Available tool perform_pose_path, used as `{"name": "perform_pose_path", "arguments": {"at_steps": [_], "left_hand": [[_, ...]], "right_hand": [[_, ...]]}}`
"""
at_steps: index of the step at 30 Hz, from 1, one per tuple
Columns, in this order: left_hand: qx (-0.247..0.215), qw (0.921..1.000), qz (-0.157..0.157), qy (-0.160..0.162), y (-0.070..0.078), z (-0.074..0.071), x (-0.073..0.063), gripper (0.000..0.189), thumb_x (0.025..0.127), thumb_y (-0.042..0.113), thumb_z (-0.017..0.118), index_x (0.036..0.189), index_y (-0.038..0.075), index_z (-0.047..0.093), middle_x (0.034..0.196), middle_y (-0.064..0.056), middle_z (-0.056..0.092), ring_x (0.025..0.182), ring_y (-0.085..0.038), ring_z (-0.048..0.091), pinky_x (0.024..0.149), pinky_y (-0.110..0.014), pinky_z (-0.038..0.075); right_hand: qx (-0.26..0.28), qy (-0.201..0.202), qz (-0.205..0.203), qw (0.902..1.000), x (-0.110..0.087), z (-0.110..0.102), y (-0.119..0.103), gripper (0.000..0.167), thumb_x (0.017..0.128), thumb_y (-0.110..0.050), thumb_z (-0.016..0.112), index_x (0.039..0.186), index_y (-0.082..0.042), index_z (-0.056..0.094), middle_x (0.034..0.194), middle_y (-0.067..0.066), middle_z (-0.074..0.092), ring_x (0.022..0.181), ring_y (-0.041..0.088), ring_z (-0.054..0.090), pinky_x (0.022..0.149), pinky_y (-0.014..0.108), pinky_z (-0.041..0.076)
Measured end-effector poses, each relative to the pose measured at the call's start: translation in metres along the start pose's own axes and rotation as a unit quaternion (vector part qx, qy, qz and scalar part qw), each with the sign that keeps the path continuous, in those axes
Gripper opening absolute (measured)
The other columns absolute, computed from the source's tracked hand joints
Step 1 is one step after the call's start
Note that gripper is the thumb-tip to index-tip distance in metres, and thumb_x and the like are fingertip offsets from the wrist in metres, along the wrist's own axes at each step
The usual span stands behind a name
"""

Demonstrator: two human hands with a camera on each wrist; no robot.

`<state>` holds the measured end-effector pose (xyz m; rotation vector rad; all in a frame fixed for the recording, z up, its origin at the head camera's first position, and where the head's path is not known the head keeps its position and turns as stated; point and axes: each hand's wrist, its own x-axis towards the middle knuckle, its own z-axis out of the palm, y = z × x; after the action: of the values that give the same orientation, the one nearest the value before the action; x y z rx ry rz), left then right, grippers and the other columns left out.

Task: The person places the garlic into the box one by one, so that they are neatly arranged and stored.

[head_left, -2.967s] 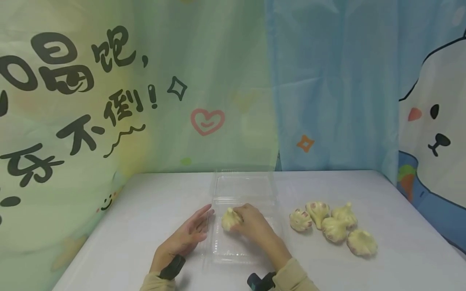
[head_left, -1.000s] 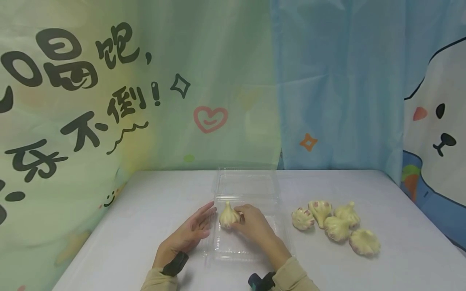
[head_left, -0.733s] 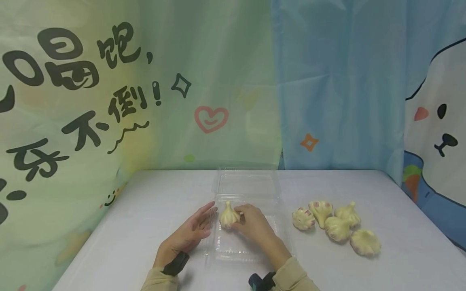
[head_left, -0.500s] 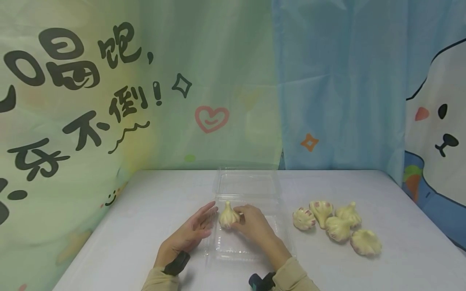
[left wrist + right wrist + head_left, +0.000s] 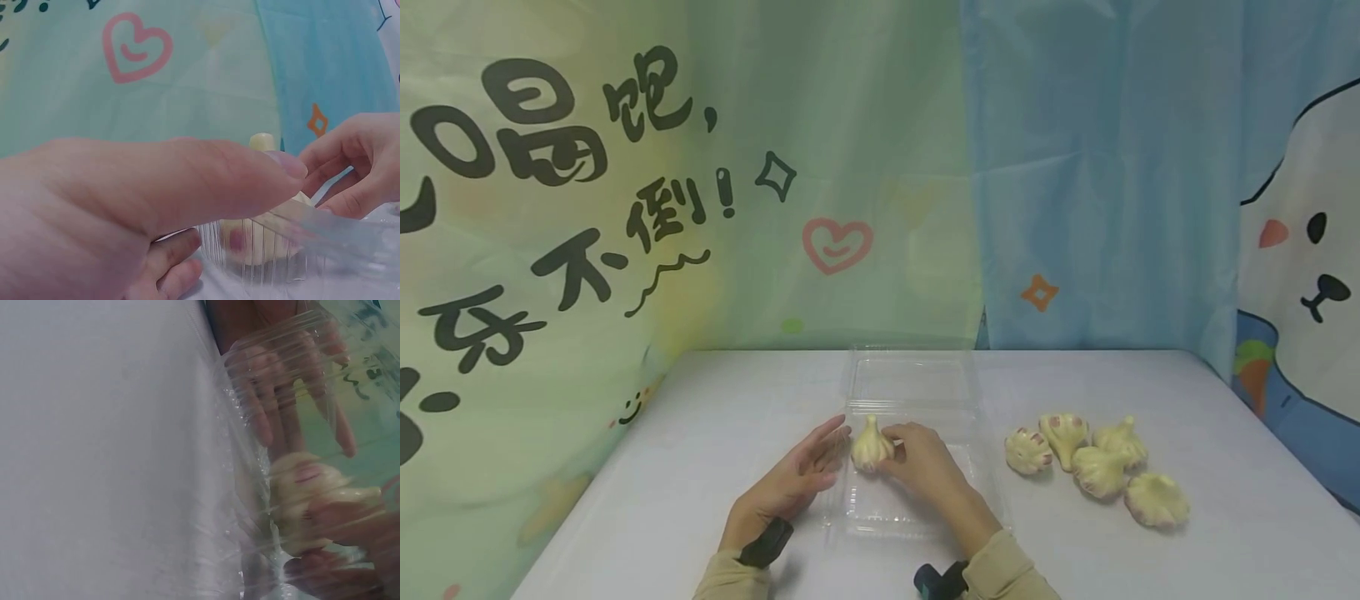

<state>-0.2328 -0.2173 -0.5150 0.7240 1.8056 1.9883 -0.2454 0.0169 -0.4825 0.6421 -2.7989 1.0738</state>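
In the head view, a pale yellow garlic bulb (image 5: 868,452) stands stem up in the left back part of a clear plastic clamshell container (image 5: 917,528). My right hand (image 5: 928,462) pinches the bulb from its right side between thumb and fingers. My left hand (image 5: 790,479) is held along the container's left wall, fingers extended; whether it touches the plastic I cannot tell. Across the left wrist view, the left thumb hides part of the bulb, whose stem (image 5: 262,141) rises behind it. Through the plastic, the right wrist view shows the bulb (image 5: 297,478) between the right fingers.
The container's open lid (image 5: 913,379) lies back toward the table's far edge. To the right, several more garlic bulbs (image 5: 1099,472) form a loose cluster on the white table (image 5: 647,467). Printed curtains (image 5: 850,167) hang behind the table.
Three seconds ago the garlic bulb leaned in the right hand; now it stands upright, its stem plainly visible. Over the last second both hands have stayed nearly still, with a slight view shift.
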Motion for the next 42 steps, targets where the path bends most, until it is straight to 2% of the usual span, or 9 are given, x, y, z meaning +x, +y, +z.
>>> {"name": "perform_pose_path", "arguments": {"at_steps": [6,13,19,27,33,42], "left_hand": [[0.000,1.0000,0.003,-0.001,0.000,0.000,0.001,0.086,0.088,0.006,0.062,0.153,0.009,0.006,0.158,-0.025,-0.001,0.146,-0.038,-0.002,0.117,-0.051,0.006],[0.000,1.0000,0.002,0.003,0.001,0.001,0.001,0.086,0.088,0.004,0.062,0.153,0.010,0.007,0.158,-0.024,0.000,0.147,-0.037,-0.003,0.117,-0.048,0.006],[0.000,1.0000,0.007,-0.002,0.000,-0.001,0.002,0.086,0.088,0.004,0.062,0.153,0.009,0.006,0.158,-0.025,-0.001,0.146,-0.037,-0.002,0.117,-0.047,0.009],[-0.004,0.9998,0.010,-0.014,-0.001,-0.005,0.006,0.086,0.089,0.006,0.061,0.153,0.008,0.004,0.157,-0.026,-0.003,0.146,-0.038,-0.004,0.116,-0.054,0.003],[-0.003,0.9999,0.005,-0.014,-0.003,-0.007,0.006,0.085,0.089,0.005,0.060,0.153,0.008,0.004,0.157,-0.026,-0.003,0.146,-0.039,-0.005,0.116,-0.056,0.003],[-0.012,0.9998,0.005,-0.013,-0.007,-0.006,0.001,0.083,0.091,0.005,0.059,0.153,0.008,0.004,0.157,-0.026,-0.004,0.146,-0.037,-0.007,0.118,-0.046,0.008]], "right_hand": [[0.013,0.001,-0.002,0.9999,0.000,-0.001,0.000,0.045,0.075,-0.021,0.079,0.114,-0.002,0.066,0.101,0.011,0.069,0.084,0.019,0.064,0.075,0.033,0.055],[0.009,0.003,-0.007,0.9999,0.000,-0.002,0.001,0.044,0.076,-0.020,0.079,0.114,-0.002,0.066,0.103,0.013,0.069,0.085,0.021,0.066,0.075,0.034,0.056],[0.009,0.004,0.003,0.9999,0.001,-0.003,-0.001,0.044,0.076,-0.019,0.079,0.114,-0.002,0.066,0.102,0.012,0.069,0.083,0.020,0.066,0.075,0.033,0.056],[0.007,0.008,0.028,0.9996,0.001,-0.006,-0.001,0.043,0.077,-0.016,0.077,0.116,-0.001,0.065,0.110,0.015,0.068,0.088,0.023,0.068,0.077,0.035,0.056],[0.007,0.009,0.050,0.9987,0.000,-0.010,-0.003,0.046,0.078,-0.020,0.076,0.120,-0.004,0.063,0.113,0.014,0.067,0.092,0.023,0.066,0.078,0.036,0.056],[-0.011,0.018,0.063,0.9978,-0.006,-0.035,-0.012,0.046,0.085,-0.025,0.071,0.126,-0.008,0.060,0.118,0.014,0.064,0.100,0.027,0.067,0.082,0.039,0.056]]}}
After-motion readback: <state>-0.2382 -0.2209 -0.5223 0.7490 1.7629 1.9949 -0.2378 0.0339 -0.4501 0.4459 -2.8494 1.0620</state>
